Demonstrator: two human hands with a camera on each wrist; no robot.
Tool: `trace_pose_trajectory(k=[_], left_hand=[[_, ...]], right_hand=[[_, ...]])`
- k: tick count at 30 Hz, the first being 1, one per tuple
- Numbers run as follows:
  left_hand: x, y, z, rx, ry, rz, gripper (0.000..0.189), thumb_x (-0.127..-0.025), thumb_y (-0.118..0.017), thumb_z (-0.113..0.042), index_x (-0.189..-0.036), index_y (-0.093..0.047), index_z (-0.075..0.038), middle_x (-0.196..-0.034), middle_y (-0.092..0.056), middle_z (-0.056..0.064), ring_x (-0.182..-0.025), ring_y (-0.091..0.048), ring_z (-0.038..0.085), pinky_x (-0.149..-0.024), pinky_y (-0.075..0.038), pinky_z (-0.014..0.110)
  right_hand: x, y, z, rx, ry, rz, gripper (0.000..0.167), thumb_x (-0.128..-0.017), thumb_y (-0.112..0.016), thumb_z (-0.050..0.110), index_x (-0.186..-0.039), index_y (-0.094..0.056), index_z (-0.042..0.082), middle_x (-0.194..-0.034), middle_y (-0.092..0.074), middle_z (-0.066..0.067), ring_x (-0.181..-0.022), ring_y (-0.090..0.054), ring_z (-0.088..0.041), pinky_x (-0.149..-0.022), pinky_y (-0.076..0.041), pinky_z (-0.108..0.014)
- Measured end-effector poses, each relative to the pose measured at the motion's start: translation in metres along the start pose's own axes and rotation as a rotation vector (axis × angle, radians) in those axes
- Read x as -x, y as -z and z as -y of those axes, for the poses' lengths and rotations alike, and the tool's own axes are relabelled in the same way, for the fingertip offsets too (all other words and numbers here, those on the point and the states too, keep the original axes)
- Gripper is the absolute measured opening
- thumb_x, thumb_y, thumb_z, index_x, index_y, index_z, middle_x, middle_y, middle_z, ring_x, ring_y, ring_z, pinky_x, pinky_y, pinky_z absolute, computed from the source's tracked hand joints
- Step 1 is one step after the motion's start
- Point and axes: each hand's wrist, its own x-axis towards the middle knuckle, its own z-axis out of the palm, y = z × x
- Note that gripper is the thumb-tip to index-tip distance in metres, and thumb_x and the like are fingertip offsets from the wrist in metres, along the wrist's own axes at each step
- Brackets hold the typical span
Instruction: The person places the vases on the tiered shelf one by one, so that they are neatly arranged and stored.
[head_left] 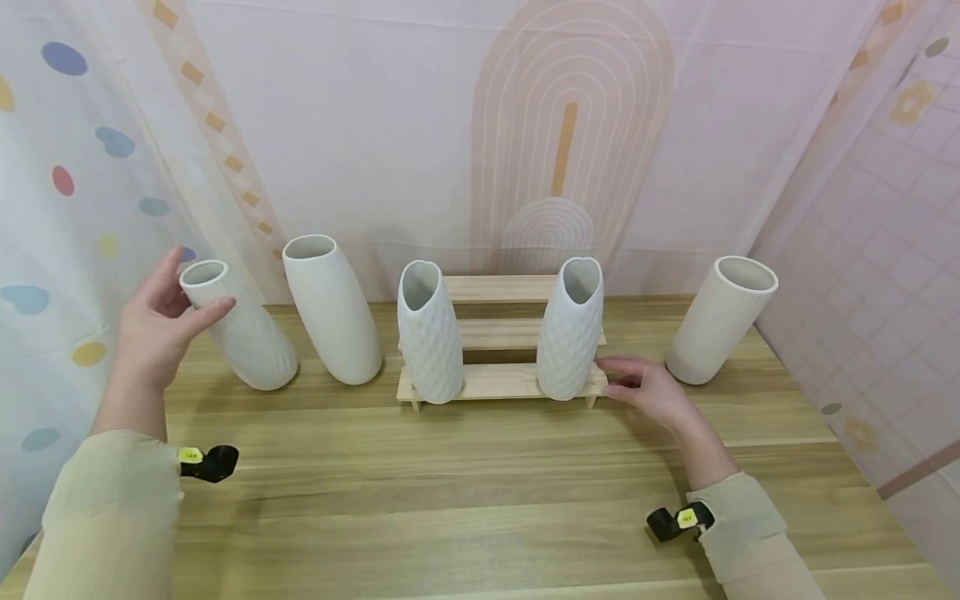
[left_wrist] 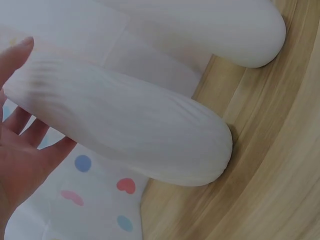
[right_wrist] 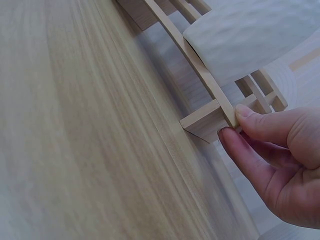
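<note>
On the left, a white vase [head_left: 251, 337] with a wavy surface stands on the table. My left hand [head_left: 153, 321] is spread around its upper part, thumb in front of the vase and fingers at its far side. In the left wrist view the fingers lie along the vase [left_wrist: 135, 125], and the thumb stands off its surface. My right hand [head_left: 648, 392] pinches the right end of the lowest shelf of a three-step wooden stand [head_left: 498, 381], thumb above and index finger below. Two white dimpled vases [head_left: 433, 358] [head_left: 570, 350] stand on that shelf.
Next to the left vase stands a smooth white vase [head_left: 333, 317]. A ribbed white vase [head_left: 716, 325] is at the right, beyond my right hand. Patterned curtains [head_left: 360, 125] hang behind and beside the wooden table [head_left: 420, 500].
</note>
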Motion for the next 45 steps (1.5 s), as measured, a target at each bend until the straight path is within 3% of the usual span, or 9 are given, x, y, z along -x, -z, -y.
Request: trace_pose_trajectory(k=[5, 9, 12, 18, 24, 29, 39, 45], left_hand=[[-0.001, 0.002, 0.001, 0.009, 0.019, -0.052, 0.082, -0.084, -0.073, 0.008, -0.153, -0.04, -0.023, -0.132, -0.056, -0.006, -0.11, -0.054, 0.005, -0.079, -0.046, 0.006], [-0.003, 0.001, -0.001, -0.08, 0.035, -0.068, 0.079, -0.084, -0.076, 0.004, -0.151, -0.044, -0.023, -0.124, -0.055, -0.011, -0.101, -0.055, 0.001, -0.076, -0.046, 0.005], [-0.003, 0.0, -0.002, -0.083, 0.055, -0.077, 0.077, -0.083, -0.077, 0.003, -0.148, -0.048, -0.025, -0.12, -0.054, -0.013, -0.098, -0.055, -0.001, -0.073, -0.046, 0.005], [-0.002, 0.0, 0.0, 0.026, 0.055, -0.086, 0.074, -0.081, -0.076, 0.009, -0.144, -0.054, -0.023, -0.122, -0.054, -0.011, -0.096, -0.058, -0.001, -0.072, -0.048, 0.007], [0.0, 0.002, 0.002, 0.025, 0.007, -0.067, 0.068, -0.08, -0.074, 0.012, -0.139, -0.059, -0.019, -0.117, -0.059, -0.011, -0.096, -0.059, 0.0, -0.074, -0.048, 0.007], [0.003, 0.002, 0.002, 0.096, -0.011, -0.06, 0.064, -0.078, -0.072, 0.018, -0.132, -0.065, -0.016, -0.108, -0.068, -0.011, -0.094, -0.062, 0.0, -0.075, -0.049, 0.008], [0.018, 0.005, -0.006, 0.084, 0.078, -0.16, 0.068, -0.075, -0.079, 0.012, -0.134, -0.064, -0.017, -0.105, -0.069, -0.014, -0.093, -0.063, -0.002, -0.073, -0.05, 0.009], [0.028, 0.007, -0.011, 0.124, 0.059, -0.137, 0.065, -0.076, -0.077, 0.016, -0.132, -0.066, -0.014, -0.098, -0.074, -0.01, -0.092, -0.066, 0.001, -0.073, -0.051, 0.01]], right_hand=[[-0.001, 0.0, -0.001, 0.005, 0.011, -0.006, 0.042, -0.091, -0.07, 0.002, -0.129, -0.059, -0.01, -0.134, -0.054, -0.028, -0.109, -0.061, -0.04, -0.092, -0.051, -0.045], [-0.001, 0.0, 0.0, -0.001, 0.02, -0.009, 0.042, -0.091, -0.07, 0.002, -0.129, -0.059, -0.01, -0.134, -0.054, -0.029, -0.108, -0.061, -0.04, -0.092, -0.051, -0.046], [0.0, 0.0, 0.001, -0.002, 0.023, -0.007, 0.042, -0.091, -0.07, 0.003, -0.129, -0.059, -0.01, -0.134, -0.054, -0.029, -0.108, -0.061, -0.04, -0.092, -0.05, -0.046], [0.0, -0.001, 0.0, -0.005, 0.023, -0.007, 0.042, -0.091, -0.071, 0.003, -0.129, -0.059, -0.01, -0.133, -0.055, -0.029, -0.108, -0.061, -0.04, -0.092, -0.05, -0.046], [-0.001, -0.001, -0.003, 0.024, 0.02, -0.009, 0.041, -0.091, -0.07, 0.004, -0.129, -0.06, -0.009, -0.133, -0.056, -0.028, -0.109, -0.061, -0.04, -0.092, -0.051, -0.045], [0.0, 0.0, -0.003, 0.026, 0.013, -0.007, 0.041, -0.091, -0.07, 0.003, -0.129, -0.06, -0.009, -0.134, -0.055, -0.028, -0.109, -0.061, -0.039, -0.092, -0.05, -0.045], [0.0, -0.001, 0.001, -0.007, 0.014, -0.009, 0.042, -0.091, -0.07, 0.003, -0.129, -0.059, -0.01, -0.134, -0.055, -0.028, -0.108, -0.061, -0.04, -0.092, -0.05, -0.046], [0.001, -0.001, 0.002, -0.009, 0.013, -0.008, 0.042, -0.091, -0.07, 0.003, -0.13, -0.058, -0.01, -0.135, -0.054, -0.028, -0.108, -0.062, -0.04, -0.092, -0.05, -0.046]])
